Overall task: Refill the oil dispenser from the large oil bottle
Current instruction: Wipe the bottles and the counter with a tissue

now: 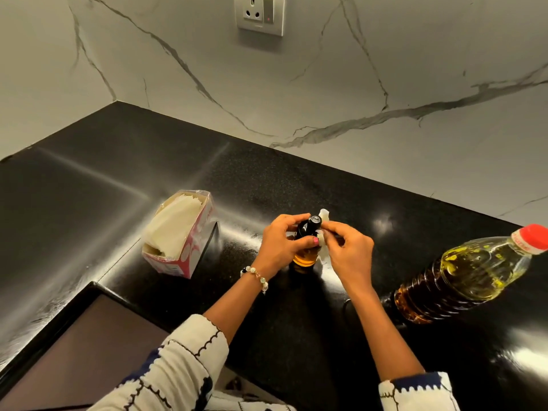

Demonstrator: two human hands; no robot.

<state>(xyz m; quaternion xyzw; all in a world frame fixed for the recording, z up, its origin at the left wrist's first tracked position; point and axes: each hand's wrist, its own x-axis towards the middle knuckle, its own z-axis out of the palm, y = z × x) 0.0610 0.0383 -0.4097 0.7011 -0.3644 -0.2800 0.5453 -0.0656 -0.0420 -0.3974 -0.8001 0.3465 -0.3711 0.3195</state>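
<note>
On a black table set against a marble wall, a small oil dispenser stands upright at the middle, its black top on and amber oil showing low in the glass. Both hands meet around it. The left hand wraps the dispenser's neck and shoulder, thumb across the front, holding it steady. The right hand pinches a white tissue against the dispenser's top and side, fingers curled in, wrist raised off the table. Both forearms reach forward from patterned sleeves, and the left wrist wears a beaded bracelet.

Well apart to the right stands the large bottle, red cap on, partly full of yellow oil. To the left lies an open tissue box.

Judging by the capped bottle and the tissue at work, this looks like the wiping step, either before opening the dispenser or after closing it; which one cannot be told. If filling is still ahead, the next move calls for twisting off the black top while the left hand braces the glass.
</note>
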